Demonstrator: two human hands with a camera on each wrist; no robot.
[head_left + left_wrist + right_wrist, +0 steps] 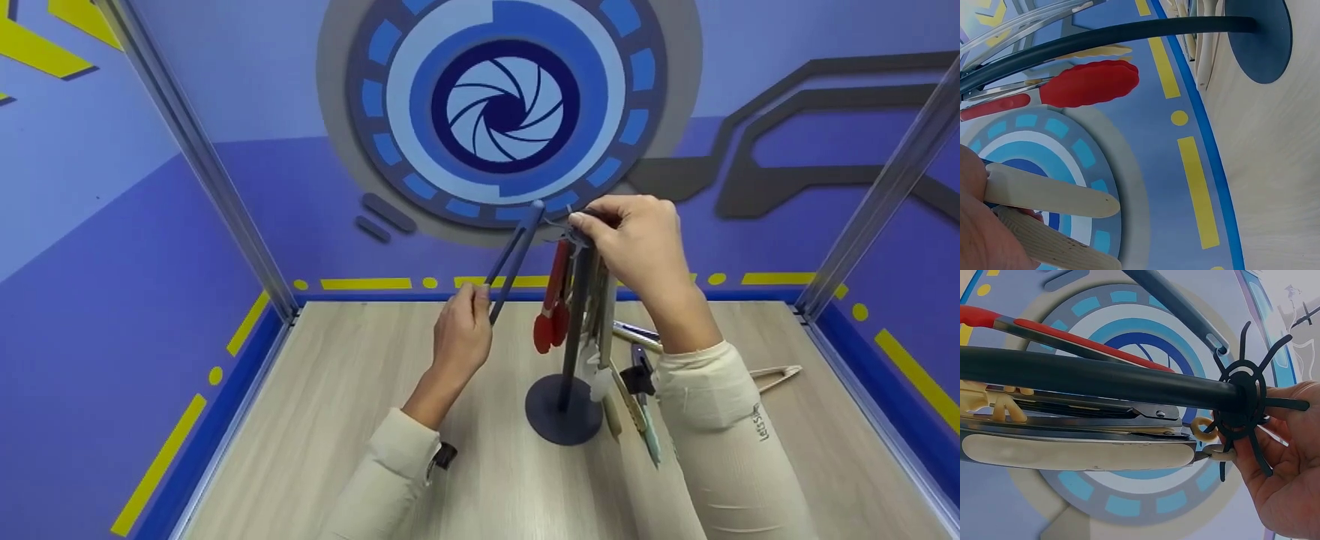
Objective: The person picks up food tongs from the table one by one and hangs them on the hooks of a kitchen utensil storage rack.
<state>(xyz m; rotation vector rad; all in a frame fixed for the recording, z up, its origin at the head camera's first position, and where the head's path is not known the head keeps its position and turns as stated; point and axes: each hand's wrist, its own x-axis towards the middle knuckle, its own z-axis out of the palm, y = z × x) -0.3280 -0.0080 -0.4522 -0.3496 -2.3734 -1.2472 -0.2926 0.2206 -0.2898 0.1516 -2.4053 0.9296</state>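
My left hand (461,326) grips a pair of dark grey tongs (519,251), their joined end up. Two pale, wood-like arms (1053,191) jut from that hand in the left wrist view. In the right wrist view, the looped end of the tongs (1216,342) is right at one hook of a black hanging rack (1238,399). My right hand (641,244) pinches the top of this rack with thumb and fingers. Red tongs (551,322) hang from its left side. Cream-handled tongs (1078,451) and other tongs hang on the right.
The rack's round base (551,424) stands on the wood-grain table (360,420). Right of it lie several tongs, including a teal-tipped pair (651,442) and a pale pair (784,373), partly behind the right sleeve. A patterned wall (262,195) rises behind.
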